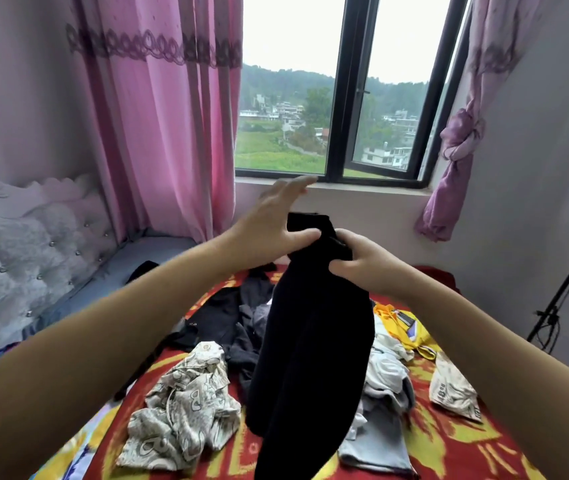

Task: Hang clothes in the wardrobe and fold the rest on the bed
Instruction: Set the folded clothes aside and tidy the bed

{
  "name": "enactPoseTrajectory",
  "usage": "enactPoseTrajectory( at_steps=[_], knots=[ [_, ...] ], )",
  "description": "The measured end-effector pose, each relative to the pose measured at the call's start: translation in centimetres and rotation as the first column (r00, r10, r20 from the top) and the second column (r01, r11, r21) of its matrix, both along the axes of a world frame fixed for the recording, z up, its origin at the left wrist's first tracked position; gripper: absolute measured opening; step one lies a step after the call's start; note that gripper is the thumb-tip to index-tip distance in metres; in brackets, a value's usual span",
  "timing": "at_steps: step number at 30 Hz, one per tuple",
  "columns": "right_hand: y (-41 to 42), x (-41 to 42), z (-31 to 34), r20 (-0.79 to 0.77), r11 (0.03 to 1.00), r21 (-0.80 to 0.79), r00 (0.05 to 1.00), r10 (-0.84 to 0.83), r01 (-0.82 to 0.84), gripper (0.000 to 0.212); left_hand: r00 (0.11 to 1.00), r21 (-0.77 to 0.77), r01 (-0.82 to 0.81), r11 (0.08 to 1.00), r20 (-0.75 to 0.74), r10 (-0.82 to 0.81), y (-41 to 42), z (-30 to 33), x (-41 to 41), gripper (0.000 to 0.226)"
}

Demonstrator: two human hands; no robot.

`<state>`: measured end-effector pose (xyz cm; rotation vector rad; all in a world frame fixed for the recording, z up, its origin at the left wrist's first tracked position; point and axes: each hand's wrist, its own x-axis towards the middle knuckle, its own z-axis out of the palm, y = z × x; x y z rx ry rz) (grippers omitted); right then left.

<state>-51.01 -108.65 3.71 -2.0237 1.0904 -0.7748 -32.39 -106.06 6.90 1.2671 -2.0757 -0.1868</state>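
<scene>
The right hand [355, 263] has its grip closed on the top of a black garment [310, 341] held up over the bed [449, 445]; the left hand [269, 223], fingers spread, thumbs it; loose clothes [186, 407] lie unfolded, so most work seems left.
</scene>
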Motion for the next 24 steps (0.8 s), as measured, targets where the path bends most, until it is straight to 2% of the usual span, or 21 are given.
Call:
enactPoseTrajectory(
  at_steps=[1, 2, 3, 4, 6, 7, 9, 12, 14, 17, 19, 21, 24],
  knots=[
    [0.2, -0.2, 0.2, 0.024, 0.999, -0.002, 0.999, 0.033, -0.033, 0.033, 0.977, -0.057, 0.014, 0.998, 0.214, -0.002, -0.3, 0.5, 0.3, 0.084],
    [0.3, -0.3, 0.4, 0.043, 0.998, -0.015, 0.997, 0.064, -0.063, 0.033, 0.941, -0.01, 0.038, 0.999, 0.336, -0.032, -0.4, 0.9, 0.4, 0.093],
    [0.4, -0.3, 0.6, 0.061, 0.996, -0.032, 0.995, 0.084, -0.082, 0.034, 0.926, 0.106, 0.073, 0.992, 0.363, -0.107, -0.6, 1.2, 0.2, 0.092],
    [0.5, -0.3, 0.8, 0.08, 0.996, -0.043, 0.993, 0.086, -0.082, 0.036, 0.928, 0.237, 0.124, 0.963, 0.317, -0.198, -0.8, 1.4, -0.2, 0.08],
    [0.7, -0.4, 1.0, 0.09, 0.997, -0.059, 0.994, 0.062, -0.057, 0.037, 0.937, 0.413, 0.189, 0.891, 0.195, -0.289, -1.2, 1.4, -0.9, 0.04],
    [0.6, -0.6, 1.0, 0.06, 0.997, -0.064, 0.997, 0.051, -0.047, 0.035, 0.945, 0.452, 0.181, 0.873, 0.165, -0.281, -1.6, 1.4, -1.2, 0.026],
    [0.5, -1.5, 0.7, -0.071, 0.998, -0.068, 0.997, 0.011, -0.015, 0.029, 0.948, 0.475, 0.146, 0.868, 0.183, -0.259, -2.2, 1.8, -1.3, 0.013],
    [0.4, -3.8, -0.8, -0.202, 0.998, 0.054, 0.978, 0.053, -0.043, 0.026, 0.927, 0.445, 0.165, 0.88, 0.236, -0.293, -2.8, 3.1, -1.8, 0.01],
    [0.8, -5.8, -2.6, -0.192, 0.983, 0.173, 0.977, 0.093, -0.06, 0.019, 0.907, 0.448, 0.21, 0.869, 0.242, -0.344, -3.0, 3.6, -2.2, 0.012],
    [0.9, -8.1, -5.4, -0.162, 0.966, 0.258, 0.984, 0.072, -0.028, 0.027, 0.888, 0.468, 0.222, 0.855, 0.264, -0.376, -3.2, 3.2, -2.4, 0.014],
    [0.6, -9.2, -7.1, -0.148, 0.953, 0.303, 0.988, 0.041, 0.006, 0.034, 0.884, 0.5, 0.195, 0.844, 0.283, -0.372, -3.6, 2.5, -2.3, 0.013],
    [0.1, -10.0, -8.4, -0.156, 0.944, 0.33, 0.987, 0.047, 0.007, 0.039, 0.886, 0.593, 0.139, 0.793, 0.283, -0.367, -4.2, 1.6, -1.6, 0.009],
    [-1.2, -10.4, -10.0, -0.182, 0.951, 0.308, 0.983, 0.02, 0.038, 0.018, 0.87, 0.66, -0.015, 0.751, 0.379, -0.316, -5.6, -0.3, -0.1, 0.006]
  ],
)
